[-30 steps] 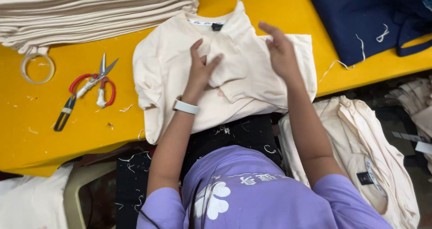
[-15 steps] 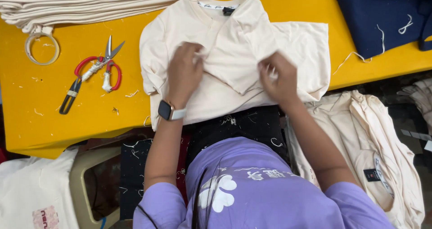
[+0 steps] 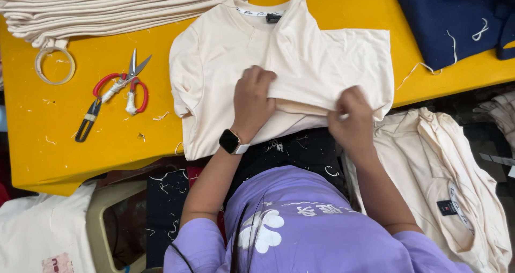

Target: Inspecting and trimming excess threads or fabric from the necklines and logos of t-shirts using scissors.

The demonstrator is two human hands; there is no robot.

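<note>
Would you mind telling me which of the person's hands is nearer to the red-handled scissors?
Left. The left hand grips the cream shirt just right of the scissors; the right hand holds the fold farther across, away from them.

Labels and one small screen around my work

At the collar of the cream shirt on the yellow table sits a small dark rectangular neck label (image 3: 274, 17) below a white printed neck tape (image 3: 259, 12). On my left wrist, a black square smartwatch screen (image 3: 229, 141), dark. Down right, a small dark square label (image 3: 446, 207) on the heaped cream garment. Bottom left, a pinkish patterned patch (image 3: 57, 264) on white cloth.
</note>
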